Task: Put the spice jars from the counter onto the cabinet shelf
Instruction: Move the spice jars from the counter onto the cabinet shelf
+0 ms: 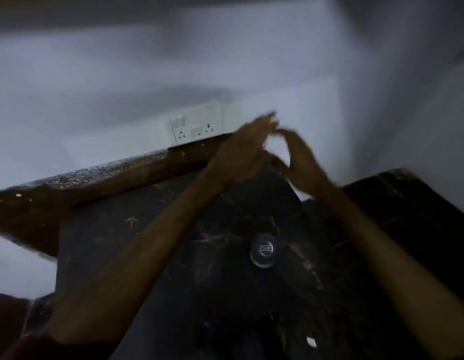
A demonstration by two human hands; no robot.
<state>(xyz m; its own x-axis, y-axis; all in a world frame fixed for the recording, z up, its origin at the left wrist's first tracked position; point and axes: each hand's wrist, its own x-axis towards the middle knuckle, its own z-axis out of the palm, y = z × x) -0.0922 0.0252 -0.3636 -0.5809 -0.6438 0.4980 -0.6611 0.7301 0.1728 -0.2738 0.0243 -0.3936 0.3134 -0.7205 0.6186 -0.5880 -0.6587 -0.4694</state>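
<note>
The frame is dim and motion-blurred. One small clear jar with a dark lid (264, 250) stands upright on the dark marble counter (153, 255), seen from above. My left hand (241, 154) and my right hand (301, 165) are raised together above the counter's back edge, well beyond the jar. Their fingertips almost meet near the wall. Fingers look spread, and I see nothing held in either hand. No cabinet shelf is in view.
A white double socket plate (195, 124) sits on the pale wall just left of my hands. A brown stone ledge (77, 183) runs along the counter's back. A small white scrap (311, 341) lies on the counter near me.
</note>
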